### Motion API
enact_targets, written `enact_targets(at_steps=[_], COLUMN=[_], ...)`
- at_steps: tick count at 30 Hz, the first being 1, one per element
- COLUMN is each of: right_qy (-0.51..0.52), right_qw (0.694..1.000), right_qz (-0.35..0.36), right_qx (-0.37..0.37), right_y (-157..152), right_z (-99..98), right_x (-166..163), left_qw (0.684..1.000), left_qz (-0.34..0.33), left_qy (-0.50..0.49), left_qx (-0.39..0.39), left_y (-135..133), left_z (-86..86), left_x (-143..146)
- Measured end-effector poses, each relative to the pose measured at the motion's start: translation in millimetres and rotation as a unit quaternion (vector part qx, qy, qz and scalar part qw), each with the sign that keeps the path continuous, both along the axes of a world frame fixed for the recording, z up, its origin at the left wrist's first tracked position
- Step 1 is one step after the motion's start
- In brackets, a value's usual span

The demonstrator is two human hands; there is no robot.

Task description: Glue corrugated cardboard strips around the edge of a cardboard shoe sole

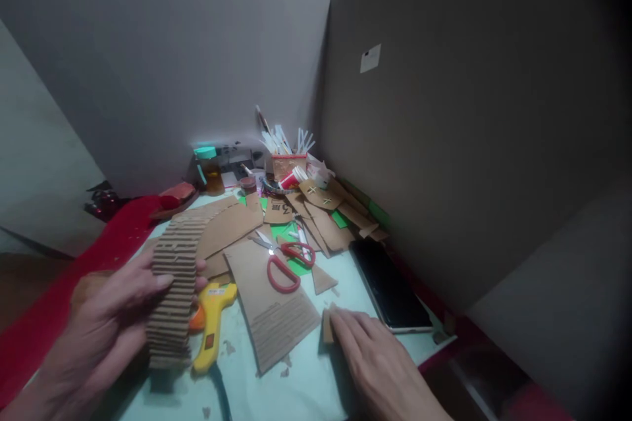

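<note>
My left hand [106, 325] holds a long strip of corrugated cardboard [172, 289], ribbed side up, gripped with thumb and fingers at its left edge, above the table. My right hand [375, 355] lies palm down on the table, fingers stretched toward a small cardboard piece [326, 325] that the fingertips touch. A yellow glue gun [212, 322] lies just right of the strip. Red-handled scissors [284, 263] rest on cardboard sheets in the middle.
A black phone or tablet [388, 286] lies right of the scissors. Cardboard scraps [320, 210], green paper, a jar [210, 168] and a holder of sticks and pens [289, 154] crowd the back. Grey partition walls [444, 112] close in behind and on the right. Red cloth [64, 283] at left.
</note>
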State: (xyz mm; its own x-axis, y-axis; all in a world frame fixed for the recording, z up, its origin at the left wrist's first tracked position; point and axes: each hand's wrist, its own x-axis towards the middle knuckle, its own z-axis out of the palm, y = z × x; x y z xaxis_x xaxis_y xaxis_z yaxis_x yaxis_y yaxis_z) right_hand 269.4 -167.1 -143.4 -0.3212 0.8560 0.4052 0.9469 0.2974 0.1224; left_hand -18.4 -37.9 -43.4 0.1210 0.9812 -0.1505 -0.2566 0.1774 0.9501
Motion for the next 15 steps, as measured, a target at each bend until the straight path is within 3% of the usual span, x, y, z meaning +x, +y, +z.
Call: enact_targets(at_steps=[6, 11, 15], right_qy=[0.064, 0.047, 0.033], right_qw=[0.998, 0.999, 0.999], right_qz=[-0.002, -0.005, 0.034], right_qx=[0.022, 0.006, -0.016], right_y=[19, 48, 45], right_z=[19.2, 30.0, 28.0], right_x=[15, 22, 20], left_qw=[1.0, 1.0, 0.999], left_qz=[0.01, -0.001, -0.007], left_qy=[-0.022, -0.017, -0.021], left_qx=[0.009, -0.026, -0.027], left_y=[17, 27, 30], left_z=[-19.9, -34.1, -39.5], left_x=[4, 4, -1])
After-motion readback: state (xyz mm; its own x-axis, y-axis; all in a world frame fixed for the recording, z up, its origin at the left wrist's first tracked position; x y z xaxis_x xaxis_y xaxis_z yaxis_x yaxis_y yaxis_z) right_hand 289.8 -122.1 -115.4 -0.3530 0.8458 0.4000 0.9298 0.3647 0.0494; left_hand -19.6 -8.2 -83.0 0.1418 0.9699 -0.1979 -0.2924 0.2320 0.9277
